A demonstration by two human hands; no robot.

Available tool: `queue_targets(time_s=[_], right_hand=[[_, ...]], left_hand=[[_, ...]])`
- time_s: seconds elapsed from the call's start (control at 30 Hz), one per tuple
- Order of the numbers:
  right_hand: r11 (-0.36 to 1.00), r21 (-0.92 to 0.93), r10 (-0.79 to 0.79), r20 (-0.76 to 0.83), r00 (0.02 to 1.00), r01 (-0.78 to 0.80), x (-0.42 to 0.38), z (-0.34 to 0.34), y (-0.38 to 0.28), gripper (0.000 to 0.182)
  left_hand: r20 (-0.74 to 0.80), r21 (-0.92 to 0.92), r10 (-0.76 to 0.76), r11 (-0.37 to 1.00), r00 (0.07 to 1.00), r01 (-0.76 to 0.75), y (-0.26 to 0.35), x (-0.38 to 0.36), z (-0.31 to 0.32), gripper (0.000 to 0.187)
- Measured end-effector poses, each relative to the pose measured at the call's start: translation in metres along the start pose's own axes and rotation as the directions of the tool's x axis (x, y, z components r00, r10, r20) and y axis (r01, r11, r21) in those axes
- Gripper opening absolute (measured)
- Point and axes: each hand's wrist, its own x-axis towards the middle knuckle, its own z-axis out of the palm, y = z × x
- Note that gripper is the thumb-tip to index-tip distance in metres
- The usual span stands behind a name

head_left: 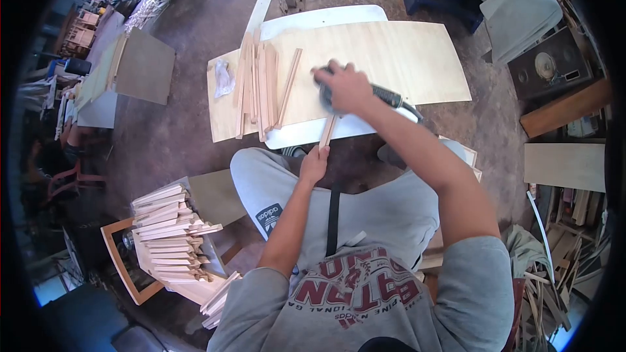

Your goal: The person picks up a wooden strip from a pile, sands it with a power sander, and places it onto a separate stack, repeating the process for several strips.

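Observation:
My right hand (349,88) is closed over the head of a dark power sander (386,96), whose body and cord point right. Below the sander's head lies a narrow wooden strip (328,132), its far end partly hidden by the tool. The near end of that strip is gripped by my left hand (314,164), close to my knees. Left of the sander, a single loose strip (289,88) rests at a slant on the plywood board (411,58). Beside it lies a pile of similar strips (263,85).
A clear plastic bag (223,79) sits at the board's left end. A white panel (313,133) shows under the plywood. Many strips (173,234) are stacked at my lower left by a wooden frame (117,267). A speaker box (551,65) stands far right.

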Motion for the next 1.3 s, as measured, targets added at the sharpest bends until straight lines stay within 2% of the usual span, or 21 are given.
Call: queue_targets(time_s=[0.13, 0.23, 0.33, 0.37, 0.4, 0.43, 0.47, 0.5, 0.53, 0.6, 0.7, 0.8, 0.87, 0.9, 1.0, 1.03, 1.1, 1.13, 1.17, 1.2, 1.3], right_hand=[[0.962, 0.002, 0.274, -0.102, 0.956, -0.275, 0.039, -0.008, 0.063, 0.075], [0.901, -0.064, 0.419, -0.115, 0.9, -0.428, 0.028, -0.005, 0.106, 0.084], [0.813, -0.042, 0.572, -0.12, 0.811, -0.58, -0.002, -0.001, 0.137, 0.085], [0.803, -0.048, 0.585, -0.127, 0.801, -0.594, -0.011, -0.002, 0.144, 0.086], [0.792, -0.056, 0.597, -0.137, 0.791, -0.607, -0.021, -0.003, 0.149, 0.087], [0.789, -0.06, 0.599, -0.145, 0.787, -0.612, -0.028, -0.005, 0.152, 0.087], [0.786, -0.063, 0.602, -0.152, 0.784, -0.616, -0.036, -0.007, 0.154, 0.087], [0.782, -0.062, 0.606, -0.155, 0.78, -0.62, -0.043, -0.006, 0.155, 0.087], [0.781, -0.06, 0.609, -0.155, 0.778, -0.622, -0.047, -0.007, 0.156, 0.087], [0.778, -0.051, 0.613, -0.161, 0.773, -0.627, -0.053, -0.011, 0.157, 0.087], [0.772, -0.04, 0.616, -0.196, 0.763, -0.634, -0.052, -0.009, 0.157, 0.086], [0.77, -0.025, 0.623, -0.183, 0.76, -0.637, -0.051, -0.009, 0.156, 0.085], [0.768, -0.026, 0.625, -0.193, 0.757, -0.641, -0.047, -0.005, 0.158, 0.084], [0.765, -0.027, 0.628, -0.19, 0.755, -0.643, -0.045, -0.005, 0.157, 0.084], [0.778, -0.026, 0.615, -0.17, 0.77, -0.627, -0.04, -0.007, 0.152, 0.083], [0.785, -0.024, 0.609, -0.161, 0.777, -0.62, -0.038, -0.007, 0.148, 0.083], [0.807, -0.013, 0.583, -0.149, 0.799, -0.591, -0.037, -0.006, 0.137, 0.083], [0.818, -0.015, 0.568, -0.141, 0.811, -0.575, -0.039, -0.006, 0.131, 0.082], [0.834, -0.007, 0.545, -0.137, 0.827, -0.551, -0.041, -0.004, 0.125, 0.083], [0.852, -0.004, 0.518, -0.136, 0.845, -0.523, -0.042, -0.001, 0.12, 0.084], [0.9, 0.035, 0.436, -0.13, 0.89, -0.435, -0.048, -0.002, 0.098, 0.088]], left_hand=[[-0.007, -0.032, 0.001, 0.999, 1.0, -0.001, -0.017, 0.013, 0.002, 0.055], [0.125, -0.455, -0.113, 0.877, 0.986, 0.158, 0.009, 0.006, -0.014, 0.063], [0.246, -0.484, -0.035, 0.861, 0.969, 0.154, 0.042, 0.015, -0.026, 0.071], [0.224, -0.137, -0.027, 0.989, 0.974, 0.059, 0.057, 0.023, -0.041, 0.068], [0.177, 0.084, -0.019, 0.996, 0.984, 0.004, 0.07, 0.038, -0.052, 0.06], [-0.079, 0.335, 0.159, 0.934, 0.984, -0.124, 0.078, 0.051, -0.055, 0.052], [-0.256, 0.441, 0.248, 0.89, 0.934, -0.116, 0.087, 0.062, -0.057, 0.034], [-0.381, 0.436, 0.463, 0.853, 0.8, -0.286, 0.086, 0.075, -0.061, 0.031], [-0.253, 0.663, 0.646, 0.658, 0.72, -0.357, 0.085, 0.089, -0.073, 0.043], [-0.05, 0.848, 0.739, 0.387, 0.672, -0.363, 0.078, 0.106, -0.086, 0.038], [0.185, 0.917, 0.706, 0.127, 0.683, -0.379, 0.083, 0.135, -0.101, 0.033], [0.226, 0.925, 0.76, 0.03, 0.61, -0.38, 0.107, 0.138, -0.117, 0.028], [0.201, 0.855, 0.431, 0.361, 0.88, -0.372, 0.153, 0.11, -0.129, 0.032], [0.21, 0.804, 0.229, 0.513, 0.951, -0.301, 0.167, 0.1, -0.131, 0.037], [-0.008, 0.658, 0.352, 0.707, 0.936, -0.26, 0.137, 0.073, -0.114, 0.056], [-0.092, 0.539, 0.347, 0.805, 0.933, -0.246, 0.112, 0.075, -0.098, 0.057], [-0.079, 0.118, 0.196, 0.975, 0.977, -0.186, 0.068, 0.074, -0.068, 0.048], [0.009, -0.158, 0.079, 0.984, 0.997, -0.077, 0.063, 0.058, -0.055, 0.035], [0.099, -0.401, -0.034, 0.913, 0.994, 0.071, 0.071, 0.033, -0.042, 0.031], [0.17, -0.486, -0.084, 0.86, 0.982, 0.157, 0.063, 0.022, -0.03, 0.035], [0.152, -0.571, -0.177, 0.787, 0.972, 0.232, 0.044, -0.009, 0.001, 0.037]])
